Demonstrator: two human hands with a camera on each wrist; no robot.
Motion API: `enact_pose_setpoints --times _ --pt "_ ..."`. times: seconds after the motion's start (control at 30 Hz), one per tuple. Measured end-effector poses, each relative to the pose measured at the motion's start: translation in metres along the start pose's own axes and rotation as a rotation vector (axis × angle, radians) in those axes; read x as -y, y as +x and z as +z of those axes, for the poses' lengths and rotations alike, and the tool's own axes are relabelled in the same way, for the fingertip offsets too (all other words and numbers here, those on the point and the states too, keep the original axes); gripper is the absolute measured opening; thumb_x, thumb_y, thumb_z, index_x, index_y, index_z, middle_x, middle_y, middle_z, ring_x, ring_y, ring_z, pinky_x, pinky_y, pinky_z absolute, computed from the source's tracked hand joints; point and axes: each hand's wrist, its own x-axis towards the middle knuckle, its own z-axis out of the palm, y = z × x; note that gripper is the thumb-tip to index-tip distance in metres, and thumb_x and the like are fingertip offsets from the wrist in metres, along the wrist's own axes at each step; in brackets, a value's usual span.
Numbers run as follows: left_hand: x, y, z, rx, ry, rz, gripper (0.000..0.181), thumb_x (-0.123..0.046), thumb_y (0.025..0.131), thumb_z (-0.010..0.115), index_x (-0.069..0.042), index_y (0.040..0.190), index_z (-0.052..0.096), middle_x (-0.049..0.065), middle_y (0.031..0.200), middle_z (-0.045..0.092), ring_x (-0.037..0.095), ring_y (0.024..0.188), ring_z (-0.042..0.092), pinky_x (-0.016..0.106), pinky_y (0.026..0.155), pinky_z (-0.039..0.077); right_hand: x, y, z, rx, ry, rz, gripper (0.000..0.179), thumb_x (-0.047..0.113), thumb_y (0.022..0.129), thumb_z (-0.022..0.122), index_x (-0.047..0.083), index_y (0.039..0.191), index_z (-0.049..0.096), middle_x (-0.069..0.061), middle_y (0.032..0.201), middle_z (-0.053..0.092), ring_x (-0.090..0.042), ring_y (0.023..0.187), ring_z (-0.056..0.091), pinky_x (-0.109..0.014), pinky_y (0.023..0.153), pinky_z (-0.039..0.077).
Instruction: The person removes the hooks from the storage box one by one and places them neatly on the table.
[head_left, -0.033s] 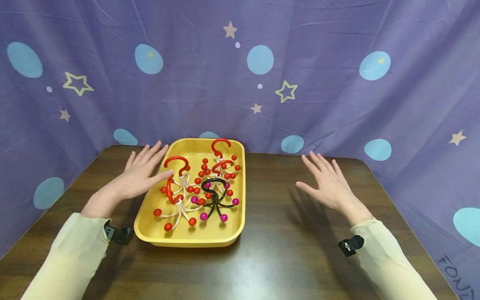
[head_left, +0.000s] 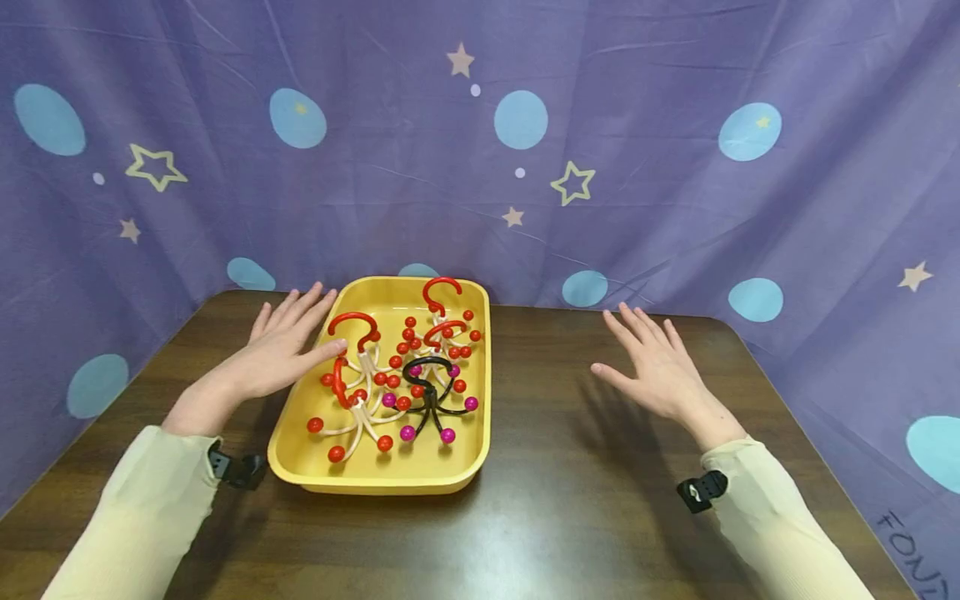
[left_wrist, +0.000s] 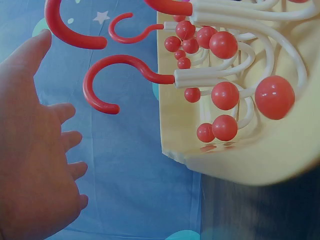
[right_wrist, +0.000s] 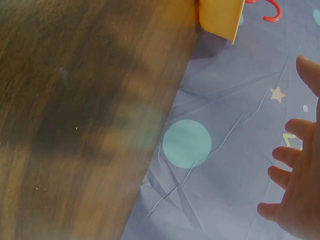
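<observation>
In the head view a yellow tray (head_left: 378,483) stands left of centre on the table. Several octopus-like pieces (head_left: 363,410) lie in it, with red hook handles and white curved legs tipped with red balls. One black piece (head_left: 430,398) with magenta ball tips lies among them near the right side. My left hand (head_left: 277,358) is spread by the tray's left rim, its thumb over the tray and apparently holding nothing. The left wrist view shows red hooks (left_wrist: 116,59) beside that hand (left_wrist: 37,150). My right hand (head_left: 656,367) hovers with spread, bare fingers, well right of the tray.
The dark wooden table (head_left: 555,467) reaches back to a purple curtain (head_left: 637,208) printed with stars and blue dots, which also rises at both sides. Each wrist carries a black strap with a small device, such as the right wrist device (head_left: 701,492).
</observation>
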Motion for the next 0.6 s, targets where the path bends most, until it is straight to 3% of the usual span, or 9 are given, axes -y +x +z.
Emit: enact_pose_setpoints --times 0.6 --pt "0.001 -0.007 -0.003 -0.02 -0.017 -0.024 0.076 -0.052 0.09 0.042 -0.016 0.148 0.008 0.015 0.153 0.001 0.041 0.136 -0.004 0.059 0.103 -0.011 0.017 0.007 -0.003 -0.025 -0.005 -0.042 0.077 0.059 0.083 0.051 0.02 0.145 0.026 -0.008 0.149 0.025 -0.03 0.136 0.021 -0.053 0.108 0.008"
